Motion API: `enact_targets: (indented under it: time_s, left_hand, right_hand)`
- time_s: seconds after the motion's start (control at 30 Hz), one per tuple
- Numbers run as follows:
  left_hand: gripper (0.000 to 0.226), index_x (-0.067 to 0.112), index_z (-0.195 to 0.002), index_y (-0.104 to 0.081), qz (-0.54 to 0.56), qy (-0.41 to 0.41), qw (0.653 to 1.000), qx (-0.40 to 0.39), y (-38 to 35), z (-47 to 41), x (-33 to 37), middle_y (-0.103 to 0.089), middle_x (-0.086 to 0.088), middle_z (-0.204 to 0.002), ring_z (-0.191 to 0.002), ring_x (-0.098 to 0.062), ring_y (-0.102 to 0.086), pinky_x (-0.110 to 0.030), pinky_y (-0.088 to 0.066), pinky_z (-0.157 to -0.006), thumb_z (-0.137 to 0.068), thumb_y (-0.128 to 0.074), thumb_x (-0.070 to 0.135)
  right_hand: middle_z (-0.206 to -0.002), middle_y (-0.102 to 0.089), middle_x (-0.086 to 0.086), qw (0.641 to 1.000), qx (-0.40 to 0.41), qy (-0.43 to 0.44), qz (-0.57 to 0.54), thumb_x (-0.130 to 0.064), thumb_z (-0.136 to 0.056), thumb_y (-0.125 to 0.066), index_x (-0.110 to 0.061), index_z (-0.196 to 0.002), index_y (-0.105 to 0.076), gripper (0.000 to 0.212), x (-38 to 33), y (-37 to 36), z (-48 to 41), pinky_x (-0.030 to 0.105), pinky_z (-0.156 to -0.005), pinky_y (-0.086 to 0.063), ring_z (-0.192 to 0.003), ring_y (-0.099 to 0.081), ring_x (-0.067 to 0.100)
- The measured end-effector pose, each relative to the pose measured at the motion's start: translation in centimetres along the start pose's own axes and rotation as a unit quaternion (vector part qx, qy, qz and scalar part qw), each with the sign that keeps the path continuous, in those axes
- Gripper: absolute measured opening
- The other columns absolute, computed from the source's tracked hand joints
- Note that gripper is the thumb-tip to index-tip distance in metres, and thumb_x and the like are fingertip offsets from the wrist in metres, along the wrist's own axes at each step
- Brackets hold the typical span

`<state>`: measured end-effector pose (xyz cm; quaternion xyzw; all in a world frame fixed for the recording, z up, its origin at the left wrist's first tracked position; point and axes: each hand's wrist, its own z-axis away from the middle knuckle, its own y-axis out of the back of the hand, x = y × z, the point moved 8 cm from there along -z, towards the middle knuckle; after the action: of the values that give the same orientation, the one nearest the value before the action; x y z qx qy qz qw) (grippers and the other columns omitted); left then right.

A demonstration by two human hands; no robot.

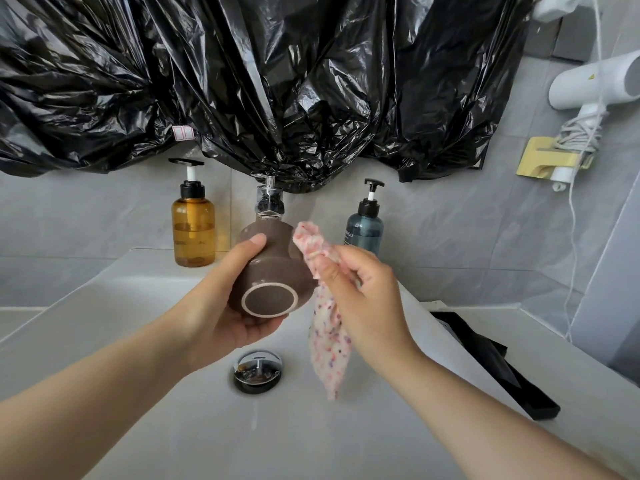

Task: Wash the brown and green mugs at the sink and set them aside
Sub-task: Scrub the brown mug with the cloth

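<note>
Over the white sink (104, 327), my left hand (221, 306) grips the brown mug (273, 271). The mug lies tipped on its side, its pale-ringed base facing me and its mouth turned toward the chrome tap (269, 202). My right hand (363, 299) pinches a white cloth with pink and purple speckles (329, 341). The cloth's upper end touches the mug's right side and the rest hangs down over the basin. No green mug is in view.
A chrome drain plug (258, 370) sits in the basin below the mug. An amber pump bottle (193, 223) and a blue pump bottle (365, 226) flank the tap. Black plastic sheeting (277, 81) covers the wall. A black tray (498, 368) lies on the right counter, and a white hair dryer (595, 81) hangs above.
</note>
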<state>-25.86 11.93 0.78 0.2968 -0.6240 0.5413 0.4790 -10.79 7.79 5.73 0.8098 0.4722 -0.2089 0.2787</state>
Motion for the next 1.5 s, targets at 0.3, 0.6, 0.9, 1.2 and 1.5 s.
enact_targets:
  time_s: [0.3, 0.6, 0.9, 1.2, 1.5]
  left_hand:
    - [0.055, 0.017, -0.107, -0.062, -0.001, -0.011, 1.000, -0.003, -0.2, 0.1, 0.2, -0.077, -0.010, -0.086, -0.094, -0.030, -0.069, -0.042, -0.055, -0.086, -0.061, -0.072, 0.045]
    - [0.050, 0.016, -0.106, -0.062, 0.060, -0.042, 0.997, 0.019, 0.1, 0.0, 0.7, -0.075, -0.014, -0.095, -0.104, -0.035, -0.069, -0.050, -0.055, -0.091, -0.065, -0.071, 0.044]
    - [0.056, 0.019, -0.101, -0.067, -0.016, 0.054, 0.998, -0.015, -0.2, 0.0, -0.6, -0.073, -0.011, -0.091, -0.088, -0.030, -0.065, -0.044, -0.048, -0.085, -0.059, -0.073, 0.056]
    - [0.057, 0.012, -0.103, -0.068, 0.056, 0.094, 0.993, -0.031, -0.6, 0.2, -1.6, -0.072, -0.017, -0.096, -0.101, -0.038, -0.064, -0.044, -0.047, -0.083, -0.062, -0.072, 0.052]
    - [0.033, 0.020, -0.098, -0.062, -0.001, -0.003, 0.998, 0.055, 0.9, -0.4, -0.2, -0.075, -0.004, -0.076, -0.080, -0.021, -0.067, -0.040, -0.050, -0.092, -0.077, -0.069, 0.044]
  right_hand:
    - [-0.084, -0.071, -0.006, 0.973, 0.138, -0.146, -0.110, -0.029, -0.099, -0.054, -0.019, -0.097, -0.072, 0.021, 2.7, 3.0, 0.1, 0.020, -0.075, -0.049, -0.081, -0.062, 0.004]
    - [-0.056, -0.051, -0.015, 0.978, 0.052, -0.182, -0.091, -0.040, -0.101, -0.045, -0.019, -0.064, -0.054, 0.044, 2.0, 1.1, 0.5, 0.016, -0.055, -0.038, -0.055, -0.049, 0.003]
    - [-0.101, -0.061, -0.008, 0.975, -0.062, -0.146, -0.156, -0.027, -0.104, -0.038, -0.019, -0.108, -0.064, 0.028, 1.0, -0.7, 0.6, 0.000, -0.077, -0.037, -0.086, -0.056, -0.015]
    - [-0.082, -0.055, -0.009, 0.980, -0.063, -0.132, -0.136, -0.029, -0.104, -0.034, -0.023, -0.086, -0.057, 0.030, 0.7, -1.8, 0.8, 0.007, -0.074, -0.040, -0.074, -0.055, -0.008]
    - [-0.078, -0.052, 0.030, 0.983, 0.051, -0.141, -0.102, -0.039, -0.101, -0.046, 0.008, -0.092, -0.056, 0.049, 2.5, 1.3, -0.3, 0.030, -0.064, -0.033, -0.068, -0.043, 0.017]
